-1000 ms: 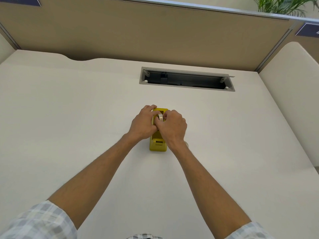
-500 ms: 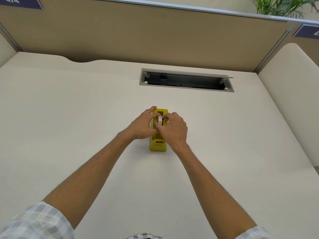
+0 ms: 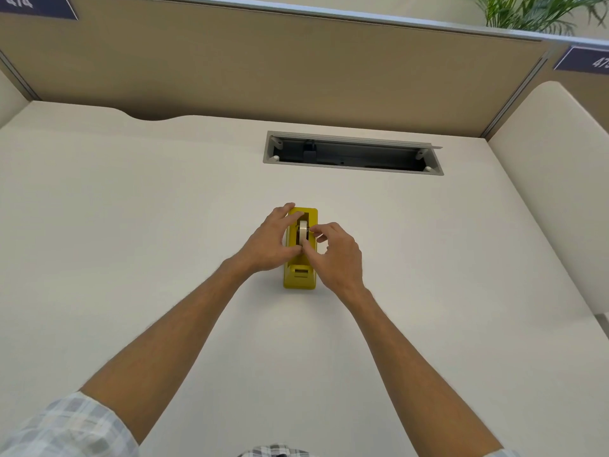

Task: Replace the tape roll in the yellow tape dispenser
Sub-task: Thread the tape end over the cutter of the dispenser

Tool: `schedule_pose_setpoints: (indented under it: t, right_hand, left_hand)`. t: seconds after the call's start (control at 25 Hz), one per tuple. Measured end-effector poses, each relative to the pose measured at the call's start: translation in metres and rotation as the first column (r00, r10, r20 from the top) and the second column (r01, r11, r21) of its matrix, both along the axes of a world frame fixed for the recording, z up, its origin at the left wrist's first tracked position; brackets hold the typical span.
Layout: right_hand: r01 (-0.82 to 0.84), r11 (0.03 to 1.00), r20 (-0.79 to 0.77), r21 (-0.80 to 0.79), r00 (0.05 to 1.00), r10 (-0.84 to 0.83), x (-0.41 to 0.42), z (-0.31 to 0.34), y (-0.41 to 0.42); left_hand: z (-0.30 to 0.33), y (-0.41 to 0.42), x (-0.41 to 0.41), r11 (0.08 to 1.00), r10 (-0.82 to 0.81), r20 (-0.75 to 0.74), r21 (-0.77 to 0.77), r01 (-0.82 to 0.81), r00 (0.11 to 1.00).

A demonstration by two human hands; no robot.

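The yellow tape dispenser (image 3: pixel 300 278) stands on the cream desk (image 3: pixel 131 225), its cutter end toward me. A whitish tape roll (image 3: pixel 302 231) sits upright in the dispenser's slot. My left hand (image 3: pixel 272 240) wraps the dispenser's left side, fingers over its far end and thumb near the roll. My right hand (image 3: pixel 336 255) is at the right side, thumb and forefinger pinching the roll at its hub. Part of the dispenser's body is hidden by both hands.
An open grey cable tray (image 3: pixel 352 153) is set into the desk behind the dispenser. A tan partition (image 3: pixel 296 67) closes the back, a cream side panel (image 3: pixel 553 192) the right. A green plant (image 3: pixel 534 11) shows over the partition.
My right hand has shifted right and opened off the dispenser's top, so the roll in the slot shows more. The left hand stays on the left side.
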State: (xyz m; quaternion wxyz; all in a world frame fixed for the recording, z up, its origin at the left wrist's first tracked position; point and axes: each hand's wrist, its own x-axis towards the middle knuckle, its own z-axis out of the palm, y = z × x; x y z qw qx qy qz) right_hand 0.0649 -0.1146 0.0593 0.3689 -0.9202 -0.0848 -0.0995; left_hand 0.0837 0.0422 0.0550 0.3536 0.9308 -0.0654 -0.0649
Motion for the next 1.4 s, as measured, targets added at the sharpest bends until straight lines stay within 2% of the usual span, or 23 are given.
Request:
schedule_pose_setpoints:
  t: [0.32, 0.8, 1.4]
  right_hand:
    - [0.048, 0.999, -0.01, -0.017, 0.999, -0.048, 0.005, 0.0, 0.003]
    - [0.072, 0.997, -0.034, -0.022, 0.997, -0.073, 0.009, 0.002, 0.005]
    - [0.095, 0.995, -0.076, 0.022, 0.993, -0.093, 0.007, 0.002, 0.006]
  left_hand:
    - [0.001, 0.003, -0.001, 0.999, 0.017, 0.024, -0.047, -0.015, 1.0]
    - [0.001, -0.002, -0.008, 0.998, 0.057, 0.081, -0.033, -0.054, 0.995]
    - [0.001, -0.005, -0.028, 0.988, 0.111, 0.124, -0.119, -0.096, 0.986]
